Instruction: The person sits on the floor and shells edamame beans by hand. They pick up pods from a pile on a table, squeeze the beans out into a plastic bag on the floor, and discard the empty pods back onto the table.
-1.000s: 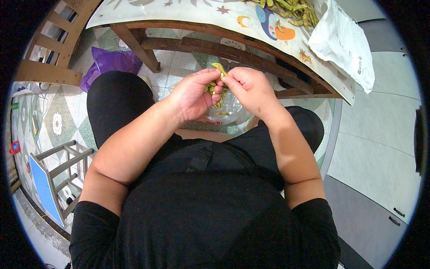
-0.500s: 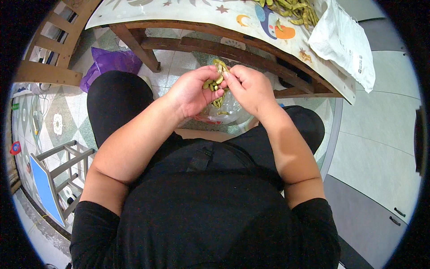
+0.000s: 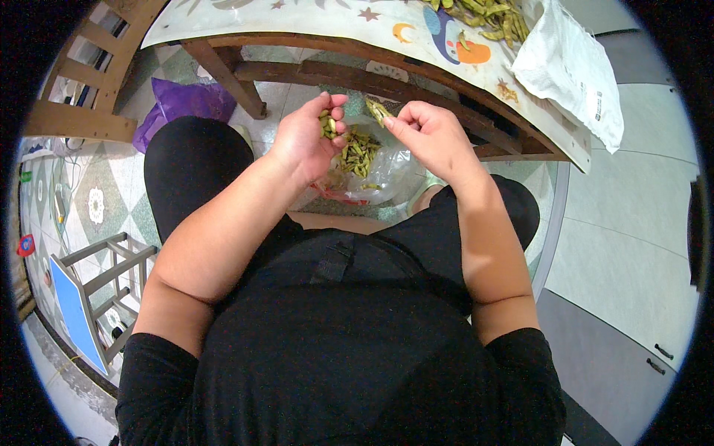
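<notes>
Several shelled green beans (image 3: pixel 328 125) lie cupped in my left hand (image 3: pixel 306 141), its fingers curled around them. My right hand (image 3: pixel 431 141) pinches a green bean pod (image 3: pixel 378 111) between thumb and forefinger, a short way to the right of the left hand. Whether that pod still has beans inside I cannot make out. Below and between the hands, a clear plastic bag (image 3: pixel 390 178) stands open on the floor between my legs, with many pods or husks (image 3: pixel 359 154) in it.
Ahead is a wooden table (image 3: pixel 297 22) with a printed cover, bearing a heap of bean pods (image 3: pixel 494 16) and a white sack (image 3: pixel 569 70) at its right. A purple bag (image 3: pixel 182 100) lies on the floor at left. A blue-topped stool (image 3: pixel 78 312) lies tipped nearer me.
My hands have moved apart: the left slightly left, the right to the right with the pod. The bag's contents now show between them.
</notes>
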`<state>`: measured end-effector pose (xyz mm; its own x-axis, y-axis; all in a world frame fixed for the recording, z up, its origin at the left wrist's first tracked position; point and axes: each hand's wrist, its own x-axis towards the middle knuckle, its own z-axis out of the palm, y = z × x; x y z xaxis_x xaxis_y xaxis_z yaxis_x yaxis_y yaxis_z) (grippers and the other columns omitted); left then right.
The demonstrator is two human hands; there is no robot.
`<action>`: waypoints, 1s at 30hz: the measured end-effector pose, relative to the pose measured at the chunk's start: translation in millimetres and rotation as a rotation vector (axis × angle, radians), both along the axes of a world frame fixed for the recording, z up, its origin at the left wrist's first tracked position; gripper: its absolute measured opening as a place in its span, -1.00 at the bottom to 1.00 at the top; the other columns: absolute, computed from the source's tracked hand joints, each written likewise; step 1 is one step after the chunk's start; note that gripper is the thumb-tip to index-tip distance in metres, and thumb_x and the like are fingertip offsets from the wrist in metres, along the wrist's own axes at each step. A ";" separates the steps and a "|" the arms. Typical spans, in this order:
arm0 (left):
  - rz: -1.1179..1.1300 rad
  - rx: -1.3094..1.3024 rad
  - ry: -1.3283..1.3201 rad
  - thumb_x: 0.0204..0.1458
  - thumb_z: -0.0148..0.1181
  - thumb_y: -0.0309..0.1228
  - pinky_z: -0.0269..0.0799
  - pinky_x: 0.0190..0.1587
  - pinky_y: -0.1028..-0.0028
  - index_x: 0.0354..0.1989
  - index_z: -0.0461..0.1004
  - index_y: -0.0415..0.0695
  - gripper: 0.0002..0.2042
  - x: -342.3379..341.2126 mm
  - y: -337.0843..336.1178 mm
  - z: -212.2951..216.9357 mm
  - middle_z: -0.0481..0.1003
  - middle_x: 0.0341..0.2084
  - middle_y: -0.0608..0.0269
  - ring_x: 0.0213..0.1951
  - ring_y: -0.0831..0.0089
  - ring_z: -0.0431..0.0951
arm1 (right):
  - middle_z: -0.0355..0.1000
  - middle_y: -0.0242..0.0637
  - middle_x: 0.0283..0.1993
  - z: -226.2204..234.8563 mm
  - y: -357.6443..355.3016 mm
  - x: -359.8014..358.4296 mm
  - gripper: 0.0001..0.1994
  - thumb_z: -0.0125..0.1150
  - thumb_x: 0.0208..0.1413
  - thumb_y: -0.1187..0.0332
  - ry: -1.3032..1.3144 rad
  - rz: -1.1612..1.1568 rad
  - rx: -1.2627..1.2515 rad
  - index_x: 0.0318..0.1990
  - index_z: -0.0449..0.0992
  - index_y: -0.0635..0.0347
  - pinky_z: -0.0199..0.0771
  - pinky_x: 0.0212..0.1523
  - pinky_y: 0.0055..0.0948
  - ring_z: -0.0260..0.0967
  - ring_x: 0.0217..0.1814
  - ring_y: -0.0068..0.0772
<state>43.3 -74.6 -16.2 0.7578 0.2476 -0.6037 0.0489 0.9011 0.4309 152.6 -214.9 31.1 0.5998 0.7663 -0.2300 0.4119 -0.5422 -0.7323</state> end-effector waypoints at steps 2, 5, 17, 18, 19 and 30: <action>-0.001 -0.009 -0.007 0.06 -0.19 -0.28 0.07 -0.59 0.64 -0.37 0.29 -0.12 -0.81 0.0 0.1 -0.2 0.26 -0.65 0.45 -0.59 0.61 0.22 | 0.18 -0.50 -0.69 -5.2 -1.3 1.2 -0.78 0.15 -0.11 0.27 0.016 -0.026 -0.014 -0.58 0.34 0.22 0.10 -0.62 -0.65 0.04 -0.62 -0.71; -0.001 -0.036 0.007 0.06 -0.18 -0.26 0.06 -0.60 0.63 -0.41 0.28 -0.10 -0.81 0.2 -2.1 1.9 0.25 -0.65 0.45 -0.60 0.60 0.21 | 0.18 -0.49 -0.69 -5.5 -2.3 0.4 -0.78 0.19 -0.15 0.29 -0.077 -0.008 -0.059 -0.58 0.33 0.23 0.11 -0.61 -0.65 0.05 -0.63 -0.70; -0.036 0.041 0.052 0.02 -0.13 -0.31 0.10 -0.48 0.62 -0.42 0.33 -0.05 -0.87 1.8 -6.2 1.4 0.23 -0.65 0.48 -0.59 0.60 0.20 | 0.32 -0.41 -0.54 55.5 7.4 28.8 -0.85 0.11 -0.08 0.36 -0.368 -0.177 0.325 -0.43 0.42 0.29 0.23 -0.43 -0.66 0.20 -0.49 -0.66; -0.068 0.079 0.042 0.01 -0.12 -0.32 0.10 -0.48 0.62 -0.38 0.34 -0.06 -0.87 2.2 -7.8 3.6 0.23 -0.65 0.48 -0.58 0.61 0.20 | 0.34 -0.36 -0.51 61.0 11.8 43.2 -0.83 0.10 -0.07 0.34 -0.483 -0.212 0.330 -0.42 0.42 0.29 0.24 -0.41 -0.62 0.23 -0.47 -0.61; -0.099 0.117 0.032 0.01 -0.12 -0.33 0.10 -0.48 0.62 -0.35 0.35 -0.08 -0.86 2.8 -9.2 5.9 0.23 -0.65 0.49 -0.58 0.62 0.20 | 0.35 -0.31 -0.48 64.5 16.2 58.8 -0.81 0.08 -0.07 0.32 -0.622 -0.207 0.321 -0.41 0.42 0.29 0.25 -0.39 -0.59 0.26 -0.45 -0.54; -0.211 0.097 0.012 0.02 -0.13 -0.35 0.08 -0.53 0.64 -0.33 0.37 -0.11 -0.83 1.1 -7.2 4.4 0.23 -0.66 0.49 -0.58 0.66 0.20 | 0.36 -0.27 -0.31 64.5 48.8 121.7 -0.81 0.03 -0.11 0.29 -1.050 -0.223 -0.130 -0.31 0.44 0.09 0.30 -0.24 -0.39 0.31 -0.25 -0.24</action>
